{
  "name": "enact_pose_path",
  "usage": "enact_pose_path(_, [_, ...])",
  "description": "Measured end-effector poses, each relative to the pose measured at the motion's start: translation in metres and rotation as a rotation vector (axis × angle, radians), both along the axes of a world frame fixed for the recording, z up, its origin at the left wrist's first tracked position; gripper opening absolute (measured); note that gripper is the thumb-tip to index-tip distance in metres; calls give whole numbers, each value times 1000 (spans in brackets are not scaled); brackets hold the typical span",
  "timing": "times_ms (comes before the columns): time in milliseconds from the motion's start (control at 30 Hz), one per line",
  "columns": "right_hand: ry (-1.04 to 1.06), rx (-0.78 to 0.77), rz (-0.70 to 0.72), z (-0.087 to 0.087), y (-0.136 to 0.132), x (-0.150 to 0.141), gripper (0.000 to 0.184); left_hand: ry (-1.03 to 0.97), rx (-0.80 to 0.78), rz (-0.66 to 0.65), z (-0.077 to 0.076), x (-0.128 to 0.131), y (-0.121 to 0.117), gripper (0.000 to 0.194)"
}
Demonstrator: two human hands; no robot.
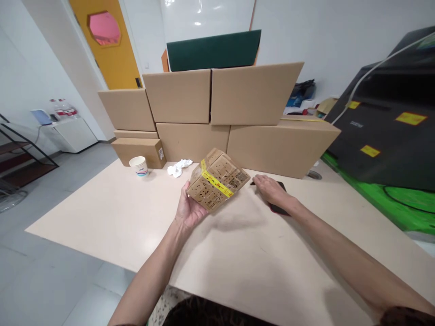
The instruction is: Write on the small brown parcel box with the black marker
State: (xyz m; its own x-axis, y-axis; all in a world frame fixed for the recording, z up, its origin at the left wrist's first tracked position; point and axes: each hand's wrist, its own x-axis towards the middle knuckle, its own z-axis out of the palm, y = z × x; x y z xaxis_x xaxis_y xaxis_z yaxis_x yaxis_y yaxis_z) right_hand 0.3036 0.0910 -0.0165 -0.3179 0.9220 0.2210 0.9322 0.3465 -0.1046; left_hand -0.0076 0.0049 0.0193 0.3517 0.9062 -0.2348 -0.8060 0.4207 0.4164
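A small cardboard box with dark printed marks and a yellow tape band is held tilted above the table. My left hand grips it from below and the left side, the thumb along its edge. To the right of the box, my right hand is closed, apart from the box. A small dark tip pokes out at its fingers; what it belongs to is hidden. Beneath that hand and wrist lies a flat black object like a phone, partly covered.
Large cardboard boxes are stacked along the back of the table, topped by a dark green box. A paper cup and crumpled white tissue stand at the back left. A black case is at the right.
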Motion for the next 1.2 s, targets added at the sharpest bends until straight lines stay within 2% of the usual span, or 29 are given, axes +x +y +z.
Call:
enact_pose_path(67, [85, 65, -48, 4, -1, -2, 23, -9, 17, -8, -2, 0, 1, 61])
enact_pose_path(100, [199, 111, -75, 7, -3, -4, 25, -14, 25, -12, -3, 0, 1, 61])
enact_pose_path(133, [379, 162, -94, 11, -6, -6, 28, -15, 30, -16, -3, 0, 1, 62])
enact_pose_path(200, [889, 247, -95, 21, -14, -12, 41, -15, 37, -23, -3, 0, 0, 62])
enact_pose_path(267, [1324, 238, -66, 35, -26, -18, 59, -17, 36, -27, -2, 1, -1, 62])
enact_pose_path(333, [1533, 179, -66, 50, -39, -24, 51, -18, 30, -23, -1, 2, -2, 61])
enact_pose_path(400, [1631, 57, -20, 64, -54, -26, 37, -11, 27, -12, 0, 3, -2, 61])
enact_pose_path(500, [1641, -62, 90, 79, -77, -28, 31, 13, 36, 16, 1, 6, -3, 60])
enact_pose_path(600, [1552, -51, 156, 83, -96, -31, 34, 71, 38, 63, 1, 8, -4, 51])
enact_pose_path(700, [1519, 46, 169, 74, -108, -39, 39, 158, 47, 96, 0, 10, -5, 44])
enact_pose_path(800, [1498, 196, 165, 59, -116, -48, 29, 241, 49, 113, -1, 11, -5, 40])
enact_pose_path(900, [1391, 286, 138, 46, -122, -57, 18, 291, 47, 118, -5, 12, -5, 38])
enact_pose_path(1067, [1118, 334, 34, 39, -121, -66, 25, 336, 80, 134, -14, 13, -3, 42])
enact_pose_path(1200, [1081, 438, -83, 34, -114, -72, 17, 339, 99, 145, -20, 12, -1, 42])
